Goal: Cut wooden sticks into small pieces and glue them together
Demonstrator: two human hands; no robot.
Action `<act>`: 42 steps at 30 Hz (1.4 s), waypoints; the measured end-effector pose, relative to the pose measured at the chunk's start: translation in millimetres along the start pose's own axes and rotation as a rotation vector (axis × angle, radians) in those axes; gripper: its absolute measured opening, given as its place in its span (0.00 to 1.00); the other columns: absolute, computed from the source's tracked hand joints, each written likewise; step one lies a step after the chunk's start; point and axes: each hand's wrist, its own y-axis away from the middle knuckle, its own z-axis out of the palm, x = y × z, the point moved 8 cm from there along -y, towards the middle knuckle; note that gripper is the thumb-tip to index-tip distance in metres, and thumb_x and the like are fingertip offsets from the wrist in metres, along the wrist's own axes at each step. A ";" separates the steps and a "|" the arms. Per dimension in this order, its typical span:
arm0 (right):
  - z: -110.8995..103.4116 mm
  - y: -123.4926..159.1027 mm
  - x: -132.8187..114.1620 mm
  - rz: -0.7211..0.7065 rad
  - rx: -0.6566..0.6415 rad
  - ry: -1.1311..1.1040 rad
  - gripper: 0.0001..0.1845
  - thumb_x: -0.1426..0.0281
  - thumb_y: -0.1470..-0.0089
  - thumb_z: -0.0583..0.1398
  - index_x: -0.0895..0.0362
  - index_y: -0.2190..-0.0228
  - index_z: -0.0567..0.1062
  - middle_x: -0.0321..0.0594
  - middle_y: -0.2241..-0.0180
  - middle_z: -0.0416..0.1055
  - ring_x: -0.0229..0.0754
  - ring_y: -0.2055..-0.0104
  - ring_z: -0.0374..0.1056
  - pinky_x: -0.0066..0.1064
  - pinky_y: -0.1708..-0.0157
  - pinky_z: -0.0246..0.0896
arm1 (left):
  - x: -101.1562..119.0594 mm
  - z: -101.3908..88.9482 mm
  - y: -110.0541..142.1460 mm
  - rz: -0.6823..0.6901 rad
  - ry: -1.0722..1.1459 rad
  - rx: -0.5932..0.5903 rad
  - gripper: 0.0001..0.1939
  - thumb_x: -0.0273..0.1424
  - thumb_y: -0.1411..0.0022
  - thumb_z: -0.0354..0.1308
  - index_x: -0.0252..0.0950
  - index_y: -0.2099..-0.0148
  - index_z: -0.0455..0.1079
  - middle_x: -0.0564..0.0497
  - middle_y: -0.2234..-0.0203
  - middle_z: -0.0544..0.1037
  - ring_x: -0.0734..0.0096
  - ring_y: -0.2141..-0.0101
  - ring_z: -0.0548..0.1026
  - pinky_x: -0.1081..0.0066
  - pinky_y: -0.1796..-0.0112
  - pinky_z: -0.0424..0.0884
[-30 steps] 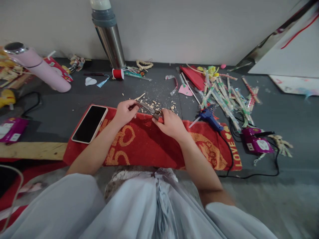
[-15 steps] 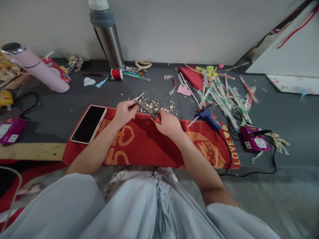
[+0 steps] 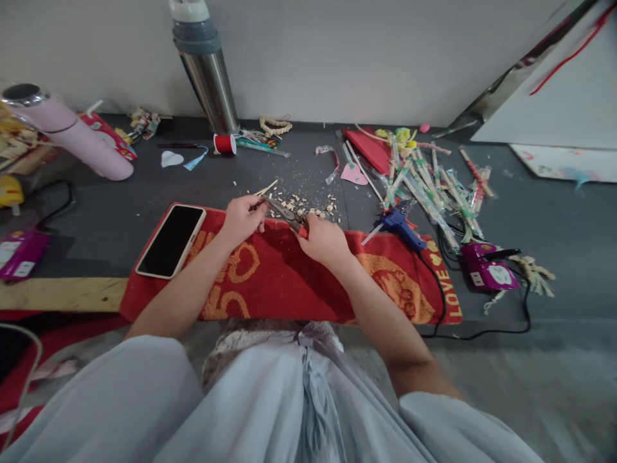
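My left hand [image 3: 243, 218] is closed in a pinch on a thin wooden stick [image 3: 268, 187], whose pale end pokes out beyond the fingertips. My right hand [image 3: 328, 240] is wrapped round the red handles of a pair of pliers [image 3: 285, 213]. The metal jaws reach left to the fingertips of my left hand; the exact contact with the stick is too small to make out. Small pale wood bits [image 3: 313, 204] lie scattered just beyond the pliers. Both forearms rest over a red towel [image 3: 284, 276] with orange patterns.
A phone [image 3: 171, 241] lies on the towel's left. To the right are a blue glue gun [image 3: 402, 228], its black cord, and wrapped sticks [image 3: 429, 183]. A steel thermos [image 3: 207, 77], a pink bottle [image 3: 81, 138] and a red thread spool [image 3: 224, 144] stand behind. A purple box [image 3: 486, 267] sits far right.
The view has shifted slightly, so the table things appear a little further left. My right hand and the pliers have tilted slightly; both hands keep their holds.
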 end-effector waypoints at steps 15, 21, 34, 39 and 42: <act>-6.8 -3.9 17.3 0.112 0.012 0.021 0.22 0.54 0.38 0.47 0.59 0.60 0.70 0.52 0.62 0.77 0.55 0.61 0.74 0.36 0.66 0.61 | 0.2 -7.1 -1.1 0.024 0.064 0.047 0.10 0.34 0.40 0.54 0.36 0.68 0.73 0.57 0.89 0.66 0.78 0.87 0.65 0.74 0.79 0.62; -1.8 -8.5 24.5 0.132 0.006 0.017 0.22 0.55 0.38 0.47 0.59 0.59 0.70 0.53 0.61 0.76 0.52 0.60 0.74 0.36 0.64 0.63 | -7.9 -10.8 -4.5 -0.024 -0.060 0.073 0.10 0.36 0.43 0.56 0.36 0.70 0.73 0.57 0.90 0.67 0.77 0.86 0.65 0.74 0.79 0.61; -3.5 -10.2 23.8 0.114 0.041 -0.021 0.20 0.54 0.39 0.50 0.58 0.60 0.69 0.50 0.62 0.77 0.52 0.61 0.75 0.36 0.64 0.65 | -13.0 -5.7 -7.2 -0.027 -0.192 0.052 0.13 0.40 0.46 0.59 0.36 0.68 0.74 0.53 0.81 0.75 0.77 0.84 0.69 0.74 0.79 0.63; -3.8 -10.1 26.2 0.126 0.050 -0.021 0.24 0.51 0.39 0.48 0.58 0.60 0.69 0.50 0.62 0.77 0.52 0.62 0.75 0.37 0.65 0.65 | -14.9 -4.4 -7.8 -0.030 -0.183 0.044 0.13 0.41 0.47 0.60 0.36 0.68 0.74 0.54 0.81 0.73 0.76 0.84 0.68 0.74 0.79 0.62; -4.0 -9.3 26.2 0.132 0.044 -0.014 0.24 0.51 0.39 0.48 0.59 0.60 0.69 0.51 0.61 0.76 0.51 0.61 0.74 0.36 0.65 0.64 | -15.7 -4.0 -7.8 -0.025 -0.180 0.044 0.12 0.41 0.47 0.61 0.37 0.68 0.74 0.55 0.82 0.73 0.76 0.84 0.68 0.74 0.79 0.62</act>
